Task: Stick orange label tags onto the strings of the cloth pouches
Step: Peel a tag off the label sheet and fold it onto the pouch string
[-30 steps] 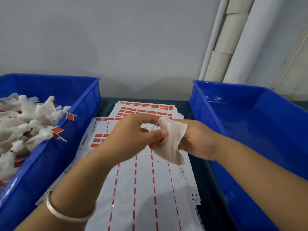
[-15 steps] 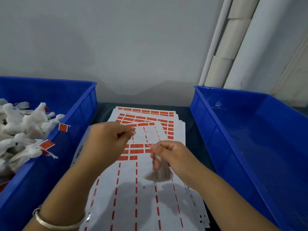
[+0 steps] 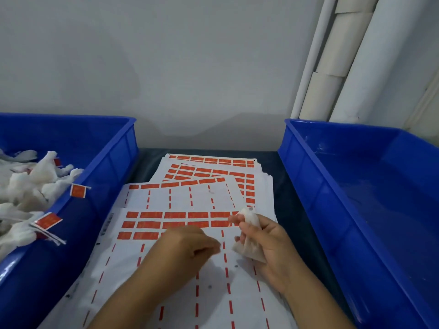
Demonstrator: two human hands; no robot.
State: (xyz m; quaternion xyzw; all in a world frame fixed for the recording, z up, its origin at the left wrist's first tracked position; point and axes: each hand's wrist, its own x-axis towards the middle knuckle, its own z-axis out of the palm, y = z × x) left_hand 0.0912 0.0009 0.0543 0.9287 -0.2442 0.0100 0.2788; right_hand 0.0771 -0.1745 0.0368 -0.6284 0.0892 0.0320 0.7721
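Note:
My right hand (image 3: pixel 266 243) grips a small white cloth pouch (image 3: pixel 250 236), its top poking out above my fingers. My left hand (image 3: pixel 187 248) hovers low over the top label sheet (image 3: pixel 166 269), fingers curled with thumb and fingertips drawn together just below the rows of orange labels (image 3: pixel 175 220); whether it holds anything I cannot tell. Both hands sit side by side, a small gap between them. Several tagged pouches (image 3: pixel 35 186) lie in the left blue bin (image 3: pixel 111 160), orange tags (image 3: pixel 78 191) sticking out over its rim.
A stack of label sheets (image 3: pixel 213 172) covers the dark table between the bins. The right blue bin (image 3: pixel 332 186) holds nothing visible. White pipes and cardboard tubes (image 3: pixel 332 67) lean in the corner at the back right against a grey wall.
My left hand has dropped from mid-air down to the label sheet near the orange rows. My right hand has lifted the pouch and gathered it tighter into the fist.

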